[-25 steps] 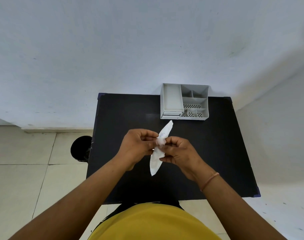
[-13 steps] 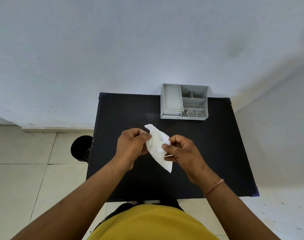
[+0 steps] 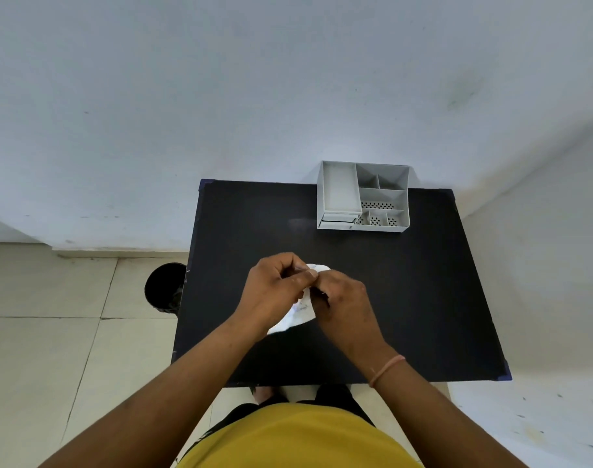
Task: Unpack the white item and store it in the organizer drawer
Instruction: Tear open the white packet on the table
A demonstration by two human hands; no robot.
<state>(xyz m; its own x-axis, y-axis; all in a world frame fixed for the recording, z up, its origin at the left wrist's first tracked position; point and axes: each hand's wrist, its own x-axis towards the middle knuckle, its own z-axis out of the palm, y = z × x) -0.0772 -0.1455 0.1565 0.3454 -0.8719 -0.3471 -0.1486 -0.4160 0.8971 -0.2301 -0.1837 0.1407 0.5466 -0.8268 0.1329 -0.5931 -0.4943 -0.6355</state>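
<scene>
Hands together now: our left hand (image 3: 277,292) and right hand (image 3: 342,300) pinch the white packet (image 3: 297,315), turned and bunched since a moment ago, well short of the organizer (image 3: 362,197); unwrapping has started.

I look down on a matte black rectangular tabletop (image 3: 406,298) with blue corner caps, pushed against a pale bluish-white painted wall (image 3: 254,96). Beige floor tiles (image 3: 52,349) with thin grout lines spread to my left, where a round black bin (image 3: 163,287) stands just beside the tabletop's edge. Soft, even light.
</scene>
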